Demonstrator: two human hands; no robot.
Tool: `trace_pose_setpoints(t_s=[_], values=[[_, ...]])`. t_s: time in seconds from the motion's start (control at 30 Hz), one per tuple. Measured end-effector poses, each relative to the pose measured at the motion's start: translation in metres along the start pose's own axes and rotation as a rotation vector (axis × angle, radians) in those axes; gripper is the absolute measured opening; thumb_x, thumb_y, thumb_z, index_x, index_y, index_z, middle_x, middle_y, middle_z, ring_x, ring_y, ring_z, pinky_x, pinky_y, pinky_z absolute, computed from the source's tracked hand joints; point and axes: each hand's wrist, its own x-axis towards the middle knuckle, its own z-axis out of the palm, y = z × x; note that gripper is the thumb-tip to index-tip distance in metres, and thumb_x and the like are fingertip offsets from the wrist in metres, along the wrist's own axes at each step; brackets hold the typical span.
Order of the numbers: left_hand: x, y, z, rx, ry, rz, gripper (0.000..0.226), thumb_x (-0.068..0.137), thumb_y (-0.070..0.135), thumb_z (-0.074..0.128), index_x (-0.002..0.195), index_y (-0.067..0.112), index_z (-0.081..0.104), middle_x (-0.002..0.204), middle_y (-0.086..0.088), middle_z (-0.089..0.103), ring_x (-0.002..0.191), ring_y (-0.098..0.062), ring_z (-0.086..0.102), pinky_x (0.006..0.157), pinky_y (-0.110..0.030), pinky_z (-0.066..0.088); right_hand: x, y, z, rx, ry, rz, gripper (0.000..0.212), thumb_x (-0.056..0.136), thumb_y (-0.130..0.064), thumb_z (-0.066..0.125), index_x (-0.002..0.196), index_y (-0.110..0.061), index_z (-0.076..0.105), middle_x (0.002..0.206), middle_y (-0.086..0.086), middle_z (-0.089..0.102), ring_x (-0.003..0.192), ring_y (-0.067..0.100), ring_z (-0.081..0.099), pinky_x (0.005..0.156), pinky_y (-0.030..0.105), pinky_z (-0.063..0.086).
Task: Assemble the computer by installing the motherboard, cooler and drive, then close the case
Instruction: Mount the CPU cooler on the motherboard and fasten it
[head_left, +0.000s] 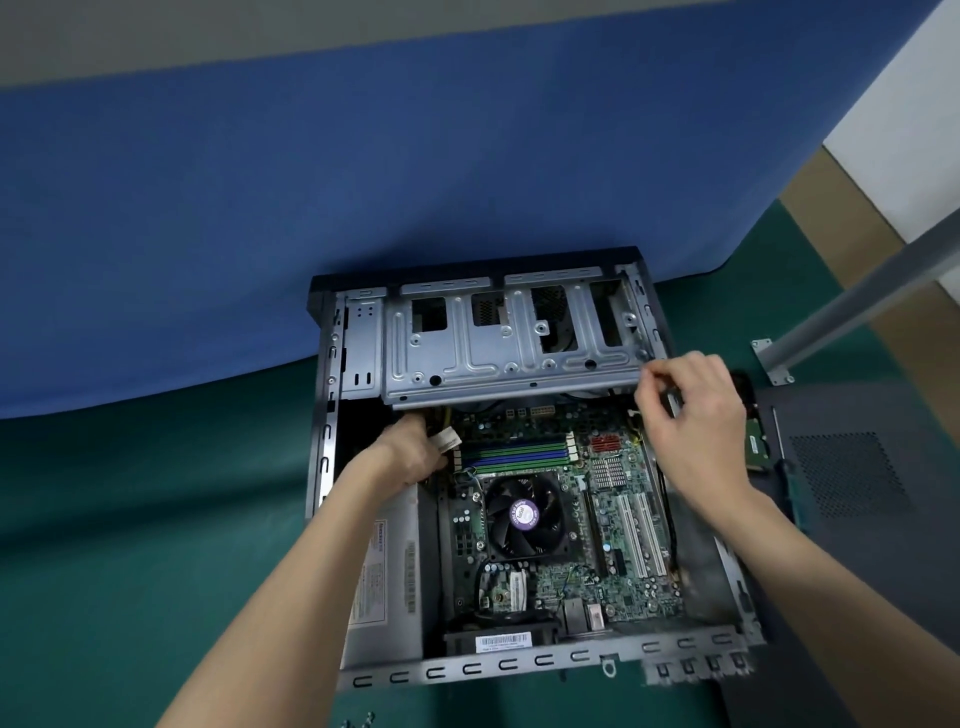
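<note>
Motherboard (623, 519) and cooler (524, 517) sit in the open case (322, 467) on the bench (130, 519); left hand (410, 457) grips a white connector (447, 441), right hand (691, 415) pinches the raised drive cage (493, 353) at its corner. The cage looks stiff and sharp-edged; best held by its rim.

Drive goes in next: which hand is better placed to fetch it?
Likely right: the hard drive lies just beside the right hand, outside the case; the left hand grips a white connector on the far side.

One head-worn wide-angle view looks steeply down and forward. It sits close over the open case (332, 415), whose far end points away.
</note>
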Motion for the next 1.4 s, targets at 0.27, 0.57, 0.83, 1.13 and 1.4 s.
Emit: trace_pose_setpoints(t_s=[0.27, 0.57, 0.83, 1.13, 1.4], values=[[-0.019, 0.004, -0.007, -0.050, -0.145, 0.205, 0.025, 0.094, 0.017, 0.056, 0.117, 0.008, 0.053, 0.107, -0.009, 0.061, 0.106, -0.025, 0.056, 0.094, -0.033, 0.042, -0.033, -0.046, 0.013, 0.172, -0.466, 0.022, 0.015, 0.091, -0.013, 0.060, 0.100, -0.009, 0.071, 0.081, -0.007, 0.060, 0.063, -0.002, 0.049, 0.067, 0.029, 0.050], [-0.039, -0.007, -0.015, 0.193, -0.073, 0.395, 0.031, 0.091, 0.022, 0.061, 0.064, 0.032, 0.049, 0.073, 0.001, 0.057, 0.070, -0.015, 0.052, 0.067, -0.027, 0.038, -0.019, -0.084, 0.064, 0.842, -0.610, 0.892, 0.051, 0.091, -0.014, 0.065, 0.136, -0.001, 0.045, 0.114, 0.009, 0.067, 0.103, 0.022, 0.064, 0.082, 0.027, 0.048], [-0.066, -0.003, -0.001, 0.733, 0.443, 0.558, 0.017, 0.099, 0.036, 0.043, 0.097, 0.025, 0.056, 0.077, -0.001, 0.057, 0.079, -0.028, 0.060, 0.058, -0.031, 0.033, -0.012, -0.085, 0.055, 1.144, -0.425, 1.240, 0.012, 0.077, 0.009, 0.071, 0.085, 0.001, 0.066, 0.074, 0.014, 0.071, 0.061, 0.018, 0.067, 0.059, 0.025, 0.053], [-0.091, 0.024, 0.001, 0.144, 0.171, 0.750, 0.045, 0.070, 0.067, 0.058, 0.083, 0.025, 0.066, 0.053, 0.004, 0.051, 0.052, -0.011, 0.044, 0.055, -0.026, 0.035, -0.022, -0.063, 0.008, 1.509, -0.414, 1.556, 0.018, 0.089, 0.003, 0.048, 0.107, 0.003, 0.055, 0.083, 0.013, 0.049, 0.068, 0.024, 0.053, 0.051, 0.034, 0.051], [-0.112, 0.049, 0.014, -0.463, -0.419, 0.734, 0.014, 0.080, 0.024, 0.075, 0.085, 0.012, 0.070, 0.073, -0.010, 0.069, 0.060, -0.025, 0.062, 0.066, -0.036, 0.048, -0.015, -0.048, -0.017, 1.589, -0.525, 1.382, 0.039, 0.072, -0.002, 0.066, 0.111, 0.000, 0.066, 0.074, 0.009, 0.060, 0.056, 0.017, 0.058, 0.081, 0.037, 0.053]])
